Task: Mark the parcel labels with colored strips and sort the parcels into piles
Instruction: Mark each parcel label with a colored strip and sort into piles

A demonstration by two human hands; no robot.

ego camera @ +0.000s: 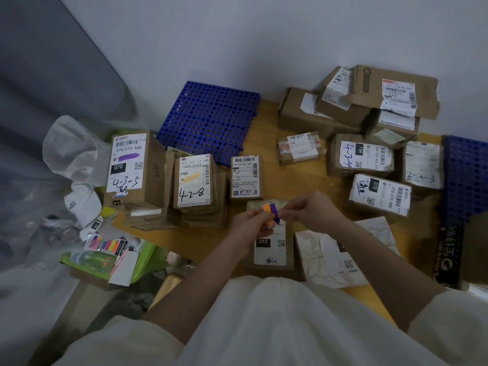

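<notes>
White sleeves and bare forearms fill the near edge. Left to right:

- Pack of colored strips [109, 244] is seen well left of the fingers, on a green tray [144, 262].
- Box marked 4-3-5 [129, 165], with a purple strip on its label, is stacked far left; box marked 4-2-8 [194, 180], with an orange mark, just beside it.
- Left hand [247, 224]: fingers curled, orange strip pad [268, 211] pinched.
- Parcel labelled 010 [269, 247] is directly below the fingertips, flat on the wooden table [272, 122].
- Right hand [314, 210]: fingers curled, purple strip [275, 211] pinched at its end, touching the orange pad.
- Unsorted parcels are piled right of the fingers, among them a box labelled 070 [379, 195].
</notes>
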